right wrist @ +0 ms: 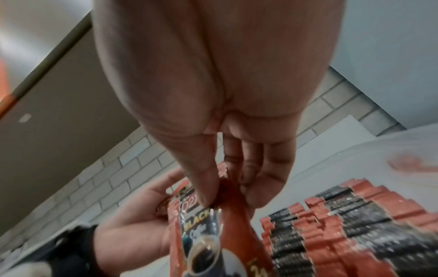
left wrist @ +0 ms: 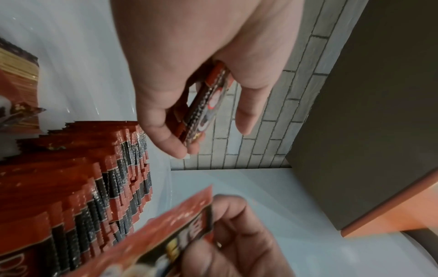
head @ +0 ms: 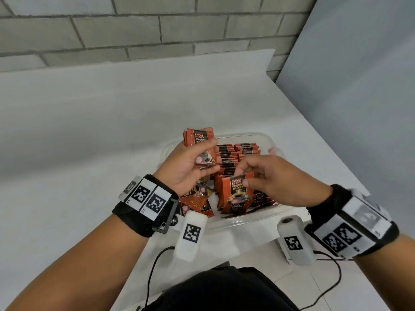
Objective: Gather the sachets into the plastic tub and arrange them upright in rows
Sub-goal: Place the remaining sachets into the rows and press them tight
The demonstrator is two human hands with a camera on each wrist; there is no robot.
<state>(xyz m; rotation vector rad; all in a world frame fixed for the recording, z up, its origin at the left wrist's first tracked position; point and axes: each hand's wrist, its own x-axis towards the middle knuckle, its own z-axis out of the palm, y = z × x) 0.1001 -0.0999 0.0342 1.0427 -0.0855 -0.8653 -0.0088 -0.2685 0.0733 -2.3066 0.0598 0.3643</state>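
My left hand (head: 187, 167) grips a small stack of sachets (head: 198, 145), thumb across the front, held above the left edge of the plastic tub (head: 258, 217). My right hand (head: 275, 178) pinches the top edge of a single sachet (head: 237, 191) between thumb and fingertips, over the tub's near end. Upright rows of sachets (head: 238, 153) fill the far part of the tub; loose sachets (head: 197, 202) lie flat at its near left. The tub sits on a white table (head: 89, 142).
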